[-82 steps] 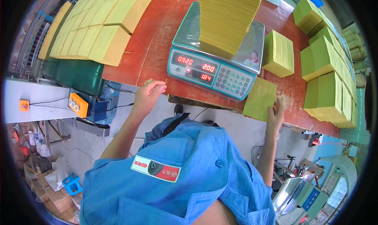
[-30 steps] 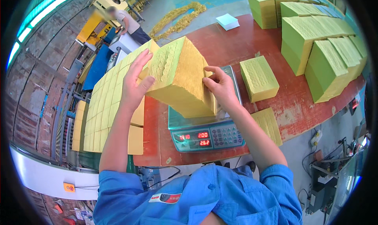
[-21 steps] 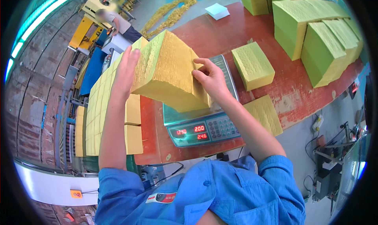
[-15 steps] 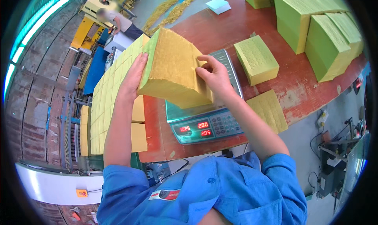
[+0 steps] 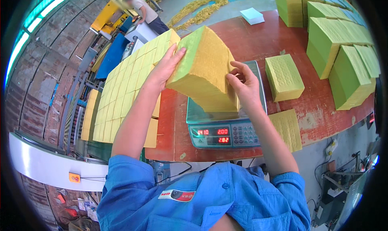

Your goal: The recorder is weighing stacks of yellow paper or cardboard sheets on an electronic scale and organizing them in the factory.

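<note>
A thick stack of yellow paper sheets (image 5: 208, 63) stands tilted on the pan of a teal electronic scale (image 5: 224, 136). With thumb and fingers, my left hand (image 5: 167, 65) grips the stack's upper left side, where the face looks greener. My right hand (image 5: 246, 85) is at the opposite side, its thumb and forefinger bent in a pinch against the sheets' edge. How many sheets it pinches is hidden. Red digits glow on the scale's front panel.
Right of the scale are a small embossed yellow paper block (image 5: 285, 77) and a flat embossed piece (image 5: 286, 130). Tall paper stacks (image 5: 339, 41) line the table's (image 5: 230, 32) far right. Many paper blocks (image 5: 125, 87) sit at left. A person (image 5: 147, 16) stands by a machine beyond.
The view has swung left, so the scene sits further right. The stack is more upright on the scale, and the red readout shows different figures. Both hands stay at its sides.
</note>
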The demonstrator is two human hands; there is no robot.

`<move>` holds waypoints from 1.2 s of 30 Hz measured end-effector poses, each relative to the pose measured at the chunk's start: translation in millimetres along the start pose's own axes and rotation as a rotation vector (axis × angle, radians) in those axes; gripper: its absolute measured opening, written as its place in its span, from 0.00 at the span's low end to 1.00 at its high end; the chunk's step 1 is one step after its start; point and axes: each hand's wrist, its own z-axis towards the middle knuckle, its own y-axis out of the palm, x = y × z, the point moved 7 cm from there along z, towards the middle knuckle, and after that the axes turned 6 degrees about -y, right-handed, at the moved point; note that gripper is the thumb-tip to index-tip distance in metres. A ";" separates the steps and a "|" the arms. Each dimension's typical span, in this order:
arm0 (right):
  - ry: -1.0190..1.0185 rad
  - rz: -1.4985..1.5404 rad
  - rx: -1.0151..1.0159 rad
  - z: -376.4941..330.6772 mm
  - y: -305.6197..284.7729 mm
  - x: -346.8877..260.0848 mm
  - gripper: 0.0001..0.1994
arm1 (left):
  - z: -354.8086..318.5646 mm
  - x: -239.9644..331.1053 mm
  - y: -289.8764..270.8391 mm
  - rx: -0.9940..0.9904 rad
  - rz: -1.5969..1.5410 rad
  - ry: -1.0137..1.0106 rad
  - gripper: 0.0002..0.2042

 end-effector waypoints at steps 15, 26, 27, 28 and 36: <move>-0.233 -0.086 -0.045 -26.2 6.3 -14.8 0.19 | -0.7 -53.6 -29.3 -0.026 -0.587 -0.160 0.21; -0.390 -0.334 -0.071 -36.4 14.9 -36.8 0.22 | 18.9 -86.1 -56.4 -0.120 -0.068 0.137 0.18; -0.380 -0.339 -0.068 -36.0 14.4 -35.2 0.22 | 11.2 -75.9 -51.8 0.030 0.355 0.159 0.19; -0.378 -0.343 -0.066 -35.9 13.8 -34.4 0.22 | 14.2 -79.3 -51.9 0.026 0.352 0.159 0.19; -0.367 -0.302 -0.057 -37.8 15.7 -34.9 0.21 | 23.7 -92.0 -58.5 -0.259 -0.376 0.192 0.21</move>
